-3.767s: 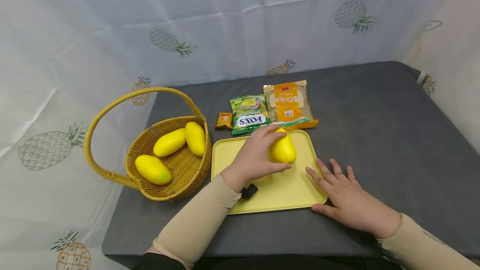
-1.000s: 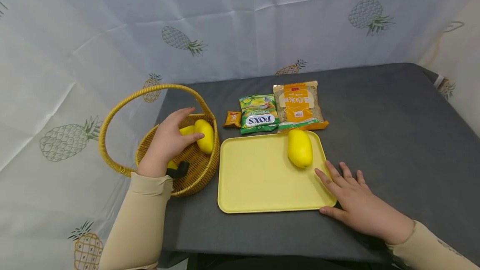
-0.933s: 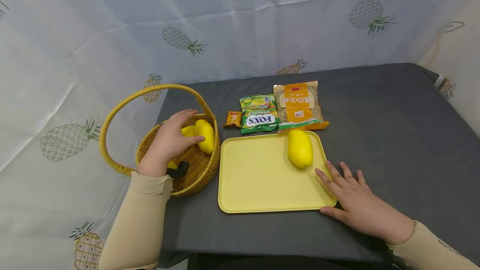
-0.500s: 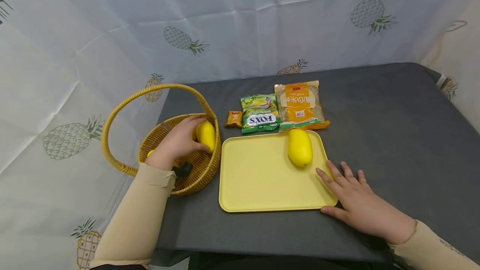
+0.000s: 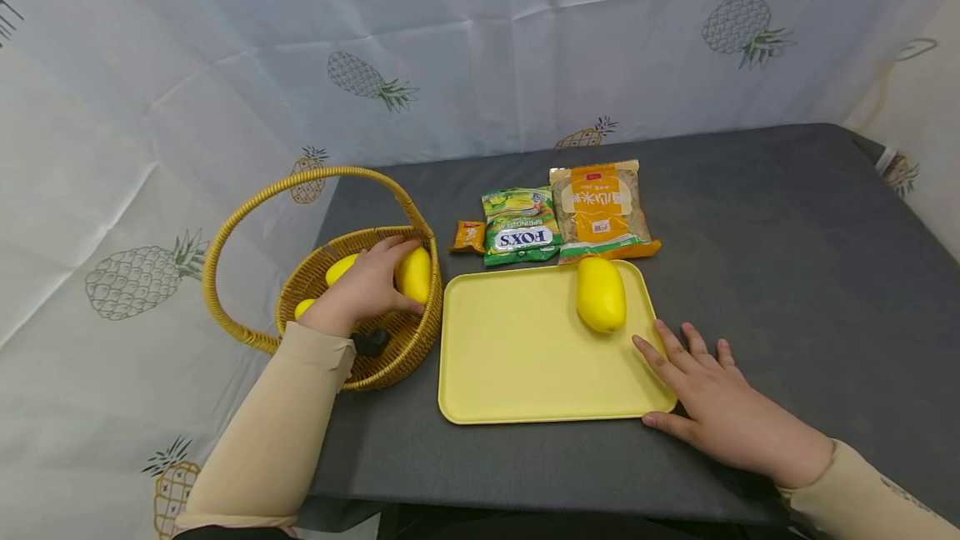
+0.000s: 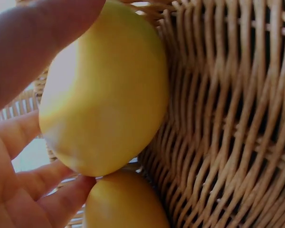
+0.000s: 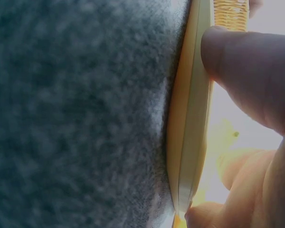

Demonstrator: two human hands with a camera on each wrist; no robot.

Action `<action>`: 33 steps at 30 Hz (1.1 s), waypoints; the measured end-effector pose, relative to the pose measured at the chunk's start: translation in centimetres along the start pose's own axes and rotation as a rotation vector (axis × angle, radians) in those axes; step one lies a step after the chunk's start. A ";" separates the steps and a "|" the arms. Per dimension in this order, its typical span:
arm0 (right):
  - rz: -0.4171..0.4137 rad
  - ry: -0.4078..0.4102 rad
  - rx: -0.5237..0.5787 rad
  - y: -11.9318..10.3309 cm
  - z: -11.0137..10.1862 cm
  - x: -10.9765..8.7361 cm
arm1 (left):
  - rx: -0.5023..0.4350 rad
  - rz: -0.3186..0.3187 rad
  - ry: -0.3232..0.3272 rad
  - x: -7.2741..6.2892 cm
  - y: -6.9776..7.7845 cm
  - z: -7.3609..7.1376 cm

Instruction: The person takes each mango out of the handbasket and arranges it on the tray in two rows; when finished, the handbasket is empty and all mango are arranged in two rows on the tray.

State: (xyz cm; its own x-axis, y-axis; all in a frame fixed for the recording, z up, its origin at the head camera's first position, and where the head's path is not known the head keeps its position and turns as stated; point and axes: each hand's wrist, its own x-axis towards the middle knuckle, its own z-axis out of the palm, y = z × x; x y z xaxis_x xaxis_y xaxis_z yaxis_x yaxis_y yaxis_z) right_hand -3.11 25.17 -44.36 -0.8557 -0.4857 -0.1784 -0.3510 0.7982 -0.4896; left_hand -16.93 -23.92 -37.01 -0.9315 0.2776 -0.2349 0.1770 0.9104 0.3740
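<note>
My left hand point(image 5: 366, 283) reaches into the wicker basket point(image 5: 403, 365) and grips a yellow mango point(image 5: 416, 275) by its right wall. In the left wrist view the thumb lies over this mango point(image 6: 109, 95), with fingers on its far side. A second mango point(image 6: 128, 202) touches it there. Two other mangoes, partly hidden by the hand, show in the basket in the head view. Another mango point(image 5: 602, 296) lies on the pale yellow tray point(image 5: 517, 348). My right hand point(image 5: 716, 407) rests at the tray's right edge with fingers spread; its thumb touches the rim.
Behind the tray lie a small orange packet point(image 5: 468, 237), a green candy bag point(image 5: 521, 226) and a bag of grain point(image 5: 600, 211). The basket's tall handle point(image 5: 258, 211) arches over its opening. A grey cloth point(image 5: 765, 273) covers the table.
Earlier, my left hand set a mango on the tray and let go. It moved left over the basket, then lowered and took hold of another mango. My right hand stays at the tray.
</note>
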 end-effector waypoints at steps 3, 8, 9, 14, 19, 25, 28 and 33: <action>-0.001 -0.001 -0.005 0.0 0.0 0.0 | 0.011 0.006 0.009 0.1 0.0 0.2; 0.001 -0.002 -0.007 0.1 -0.1 0.0 | 0.001 0.023 0.028 0.1 0.0 0.3; 0.001 -0.002 -0.007 0.1 -0.1 0.1 | -0.005 0.021 0.028 0.0 0.0 0.2; 0.002 -0.003 -0.002 0.0 0.0 0.1 | -0.035 0.018 0.030 -0.6 0.3 -0.3; 0.000 -0.001 0.005 0.0 0.0 0.1 | -0.010 0.006 0.068 -1.4 1.0 -1.3; -0.002 0.001 0.000 0.1 0.0 0.0 | 0.005 -0.011 0.119 -2.7 1.7 -2.1; -0.003 0.002 -0.003 0.1 0.0 0.0 | -0.008 -0.004 0.155 -3.6 2.3 -2.5; -0.003 0.004 -0.005 0.1 0.0 0.0 | -0.055 0.059 0.233 -5.0 3.9 -2.5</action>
State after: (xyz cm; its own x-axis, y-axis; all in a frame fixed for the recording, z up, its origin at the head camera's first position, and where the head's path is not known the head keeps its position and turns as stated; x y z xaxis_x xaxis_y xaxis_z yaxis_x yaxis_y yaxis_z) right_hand -3.15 25.22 -44.45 -0.8558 -0.4872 -0.1737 -0.3557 0.7982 -0.4862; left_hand -12.40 -22.50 -32.14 -0.9693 0.2458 -0.0001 0.2219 0.8750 0.4304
